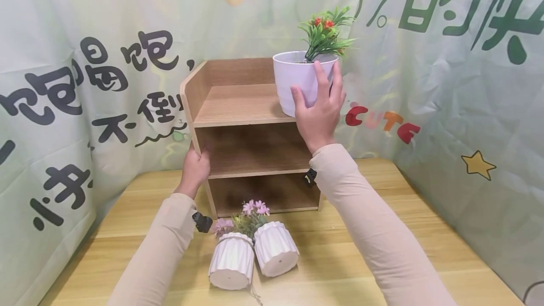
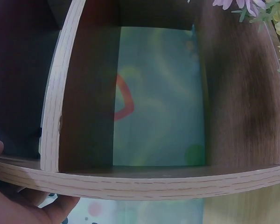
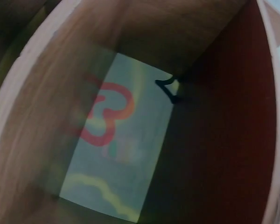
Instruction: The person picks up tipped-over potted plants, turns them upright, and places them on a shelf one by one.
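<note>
"What lies closest to us?"

"Beige sleeves (image 1: 369, 221) come in from both sides. Between them we see two white pots (image 1: 231, 261) tipped over on the table (image 1: 425, 249), well in from its left and right edges, bases towards us, their pink flowers (image 1: 255, 208) pointing at the shelf."

"And the left hand?"

"The left hand (image 1: 195, 166) grips the wooden shelf (image 1: 250, 119) by its left side panel; the left wrist view gives us fingers outside, thumb inside. The shelf stands towards the table's back edge."

"The right one?"

"The right hand (image 1: 318, 117) holds a white flowerpot (image 1: 297, 72), thumb and fingers spread round its wall, at the top board's right end. Whether the base rests there, we cannot tell. A green plant (image 1: 320, 39) with red blooms rises from it."

"What can we read behind?"

"On the cloth (image 1: 255, 8), dark characters at left include 喝饱 and 不倒. At right come % and 的 in green, and CUTE in coloured letters (image 1: 390, 122) above the table's back right corner."
</note>
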The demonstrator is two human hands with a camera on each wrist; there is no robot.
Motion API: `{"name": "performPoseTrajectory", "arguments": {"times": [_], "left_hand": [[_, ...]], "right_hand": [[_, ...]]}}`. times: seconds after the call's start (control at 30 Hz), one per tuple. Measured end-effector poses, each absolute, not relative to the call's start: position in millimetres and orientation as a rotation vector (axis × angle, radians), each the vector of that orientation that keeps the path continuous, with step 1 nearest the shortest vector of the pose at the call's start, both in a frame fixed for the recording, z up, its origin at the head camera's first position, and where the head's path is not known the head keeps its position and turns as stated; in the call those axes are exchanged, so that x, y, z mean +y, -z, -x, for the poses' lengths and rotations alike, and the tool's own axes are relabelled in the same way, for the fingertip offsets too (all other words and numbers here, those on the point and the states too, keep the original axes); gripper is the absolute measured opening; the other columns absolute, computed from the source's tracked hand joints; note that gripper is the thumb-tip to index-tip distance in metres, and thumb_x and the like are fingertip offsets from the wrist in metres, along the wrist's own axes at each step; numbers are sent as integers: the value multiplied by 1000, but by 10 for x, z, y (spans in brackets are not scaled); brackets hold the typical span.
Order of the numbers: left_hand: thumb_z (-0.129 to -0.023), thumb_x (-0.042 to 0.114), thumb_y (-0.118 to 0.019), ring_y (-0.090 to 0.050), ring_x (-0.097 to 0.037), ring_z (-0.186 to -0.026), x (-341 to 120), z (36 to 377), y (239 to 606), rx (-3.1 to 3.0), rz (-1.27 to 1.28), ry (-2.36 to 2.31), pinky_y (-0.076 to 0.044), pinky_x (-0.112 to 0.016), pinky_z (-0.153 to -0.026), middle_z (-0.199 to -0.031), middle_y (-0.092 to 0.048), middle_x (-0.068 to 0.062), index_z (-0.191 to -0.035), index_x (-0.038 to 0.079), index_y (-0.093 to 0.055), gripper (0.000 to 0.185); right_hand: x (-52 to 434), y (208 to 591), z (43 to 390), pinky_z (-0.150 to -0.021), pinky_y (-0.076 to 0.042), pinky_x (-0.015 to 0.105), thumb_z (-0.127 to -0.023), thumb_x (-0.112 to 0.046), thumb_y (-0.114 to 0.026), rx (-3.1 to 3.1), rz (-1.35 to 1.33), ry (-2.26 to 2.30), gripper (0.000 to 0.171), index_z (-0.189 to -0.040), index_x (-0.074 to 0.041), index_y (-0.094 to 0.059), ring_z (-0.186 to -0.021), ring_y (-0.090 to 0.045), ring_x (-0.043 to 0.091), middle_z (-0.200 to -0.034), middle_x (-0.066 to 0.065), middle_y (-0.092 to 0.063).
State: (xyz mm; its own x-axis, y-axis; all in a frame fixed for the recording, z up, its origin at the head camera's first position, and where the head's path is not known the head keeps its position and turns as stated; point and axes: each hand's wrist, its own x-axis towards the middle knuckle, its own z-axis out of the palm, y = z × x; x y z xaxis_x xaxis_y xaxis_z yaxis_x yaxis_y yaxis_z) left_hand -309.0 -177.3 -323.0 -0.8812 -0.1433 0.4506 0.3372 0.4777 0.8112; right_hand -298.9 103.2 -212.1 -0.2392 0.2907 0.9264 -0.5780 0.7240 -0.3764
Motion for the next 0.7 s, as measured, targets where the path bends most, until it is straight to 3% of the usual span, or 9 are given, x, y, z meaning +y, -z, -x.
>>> {"name": "performPoseTrajectory", "arguments": {"times": [0.13, 0.27, 0.7], "left_hand": [[-102, 18, -43, -45, -44, -125, -1765, 3091, 3234, -2270, 148, 1382, -33, -52, -108, -130, -52, -31, -132, -2, -43, 35], [-102, 17, -42, -45, -44, -125, -1767, 3092, 3234, -2273, 152, 1371, -33, -52, -108, -130, -52, -31, -132, -3, -42, 36], [-102, 17, -42, -44, -46, -125, -1774, 3077, 3237, -2277, 166, 1374, -32, -53, -108, -131, -50, -33, -135, -4, -40, 39]], "right_hand": [[1031, 2175, 3035, -106, -37, 42, -92, -43, -61, -1612, -285, -787, 53, -138, -18, -49, -139, -27, 29, -152, 19, -31], [1030, 2211, 3101, -112, -26, 41, -92, -37, -63, -1543, -337, -732, 48, -134, -16, -52, -139, -28, 33, -149, 24, -33], [1035, 2397, 3254, -112, -26, 46, -93, -27, -64, -1531, -376, -642, 40, -130, -15, -54, -132, -36, 39, -145, 25, -38]]}}
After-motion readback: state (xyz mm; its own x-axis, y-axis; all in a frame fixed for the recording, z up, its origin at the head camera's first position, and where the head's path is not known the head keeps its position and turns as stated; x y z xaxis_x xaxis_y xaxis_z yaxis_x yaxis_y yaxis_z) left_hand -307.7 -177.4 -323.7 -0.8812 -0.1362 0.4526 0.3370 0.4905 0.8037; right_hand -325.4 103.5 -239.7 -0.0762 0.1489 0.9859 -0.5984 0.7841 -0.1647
